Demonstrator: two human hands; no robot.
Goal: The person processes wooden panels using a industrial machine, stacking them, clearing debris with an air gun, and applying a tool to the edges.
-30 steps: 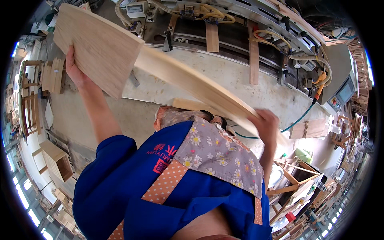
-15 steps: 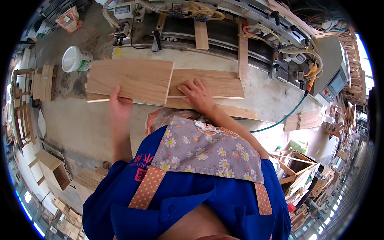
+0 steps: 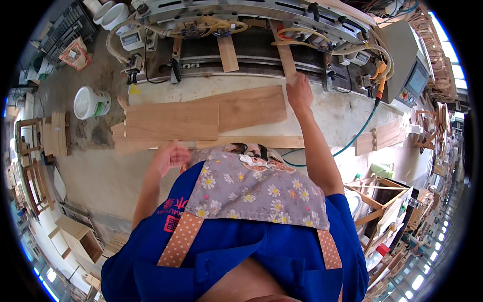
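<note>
On the table [image 3: 329,113], the left board [image 3: 171,121] overlaps the right board [image 3: 254,104], and a strip [image 3: 261,142] lies before them along the near edge. Behind the boards stands the machine [image 3: 201,11], with a left slat [image 3: 228,53] and a right slat [image 3: 287,58] jutting out of it, the right hand [image 3: 300,91] at the right slat's near end and the left hand [image 3: 171,157] just before the left board. A bucket [image 3: 98,103] stands left of the table, and a control box [image 3: 417,78] sits at the machine's right end.

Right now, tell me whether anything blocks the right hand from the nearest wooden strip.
Nothing visible does: the right hand is at the near end of the wooden strip, apparently touching it; the overlapping boards lie leftward.
</note>
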